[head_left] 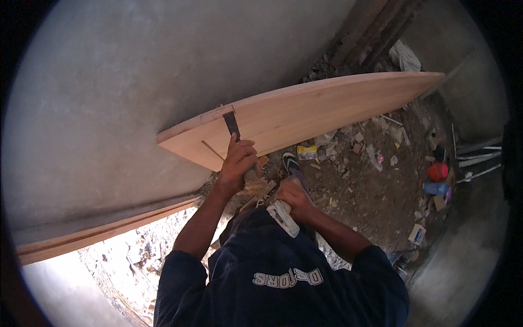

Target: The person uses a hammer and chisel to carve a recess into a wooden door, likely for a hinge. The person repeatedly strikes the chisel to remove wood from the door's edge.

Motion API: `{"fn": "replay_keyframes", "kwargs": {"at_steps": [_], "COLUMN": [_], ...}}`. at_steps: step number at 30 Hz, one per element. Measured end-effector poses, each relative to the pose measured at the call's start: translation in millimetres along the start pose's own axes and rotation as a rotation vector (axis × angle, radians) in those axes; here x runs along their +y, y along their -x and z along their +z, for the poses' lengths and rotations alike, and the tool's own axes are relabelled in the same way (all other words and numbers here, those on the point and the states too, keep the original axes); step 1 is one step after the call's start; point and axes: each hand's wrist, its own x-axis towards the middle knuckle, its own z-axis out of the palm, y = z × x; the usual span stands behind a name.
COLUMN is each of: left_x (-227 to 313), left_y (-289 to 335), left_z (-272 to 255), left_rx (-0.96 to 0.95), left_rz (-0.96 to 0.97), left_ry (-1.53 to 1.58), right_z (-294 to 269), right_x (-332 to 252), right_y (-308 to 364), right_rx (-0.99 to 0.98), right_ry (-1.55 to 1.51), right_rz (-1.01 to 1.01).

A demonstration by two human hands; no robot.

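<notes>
A long pale wooden panel (305,111), like a door, stands on its side before me. Faint marks show on its upper edge near the left end. My left hand (239,163) is closed round a chisel (232,124), forefinger laid along the broad dark blade. The blade's tip reaches the panel's face just under the upper edge. A thin dark line (212,149) lies on the face left of this hand. Held close to my body, my right hand (295,197) is closed on a pale, worn, block-like tool (283,218), whose exact kind I cannot make out.
Behind the panel rises a grey plastered wall (136,71). Rubble and scraps litter the dirt floor (359,191), with a yellow packet (306,152) near my shoe (290,162). Farther right lie a red object (437,171), a blue container (436,188) and several pipes (479,159).
</notes>
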Motion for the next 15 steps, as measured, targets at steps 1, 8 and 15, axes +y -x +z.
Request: {"fn": "replay_keyframes", "kwargs": {"at_steps": [1, 8, 15], "left_x": [-2.1, -1.6, 0.0], "left_y": [1.5, -2.5, -10.7], "left_z": [0.0, -4.8, -3.6], "left_rx": [-0.009, -0.017, 0.021], "left_rz": [0.010, 0.002, 0.026], "left_ry": [-0.006, 0.017, 0.032], "right_z": [0.3, 0.5, 7.0], "right_x": [-3.7, -15.6, -21.0], "right_y": [-1.1, -2.7, -16.0], "right_rx": [0.018, 0.065, 0.020], "right_ry": [0.009, -0.041, 0.018], "right_rz": [-0.005, -0.029, -0.011]}}
